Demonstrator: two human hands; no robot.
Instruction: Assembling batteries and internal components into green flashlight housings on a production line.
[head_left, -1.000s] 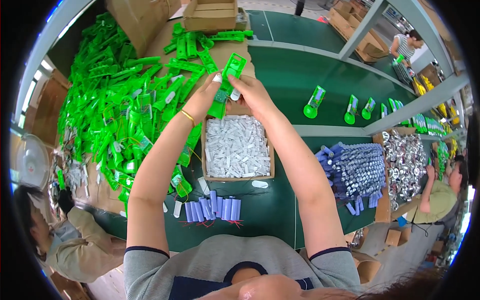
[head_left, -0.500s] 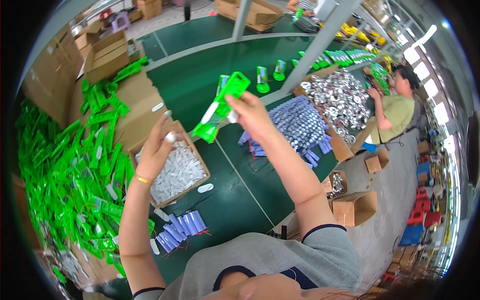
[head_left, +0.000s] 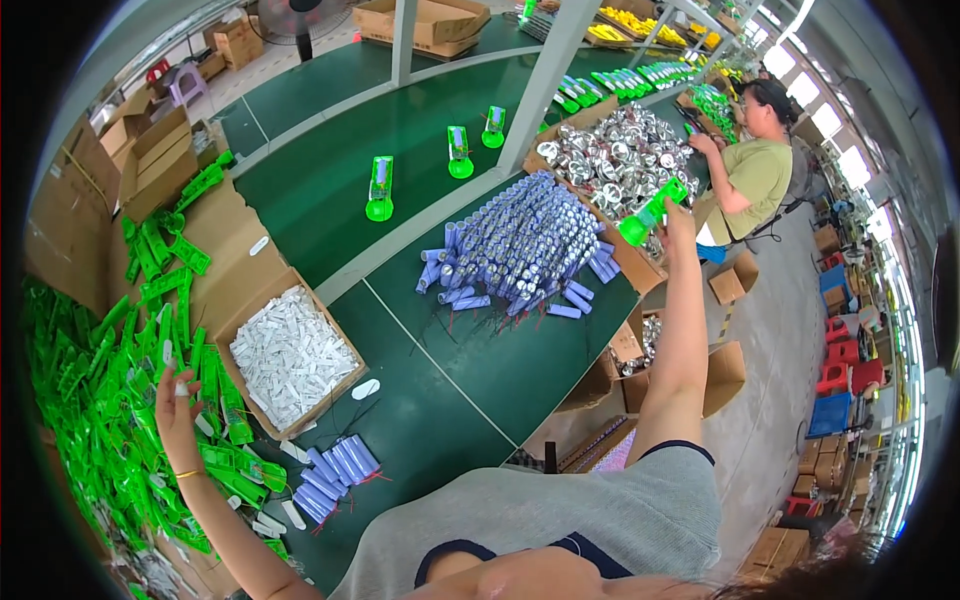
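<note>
My right hand (head_left: 678,228) is stretched far out to the right, its fingers closed on the upper end of a bright green plastic housing (head_left: 645,220). That housing is tilted above the edge of a carton of shiny silver reflector cups (head_left: 628,150). Over on the left, my left hand (head_left: 178,410) hovers at a large heap of similar green housings (head_left: 110,430). Its fingers are apart, with white coverings on some fingertips, and no held thing shows. Beside the heap lies a shallow cardboard box (head_left: 350,378) full of small white strips (head_left: 290,355).
Many blue-purple cylindrical cells (head_left: 520,240) are heaped mid-table, with a smaller group (head_left: 335,475) near me. Green housings (head_left: 380,190) stand along the far green surface, behind a metal post (head_left: 550,85). At right a co-worker (head_left: 750,165) sits; open cartons (head_left: 735,277) stand on the floor.
My right hand has carried the green housing rightward to the reflector cups. My left hand has moved from above the white strips to the green heap. The whole view has shifted.
</note>
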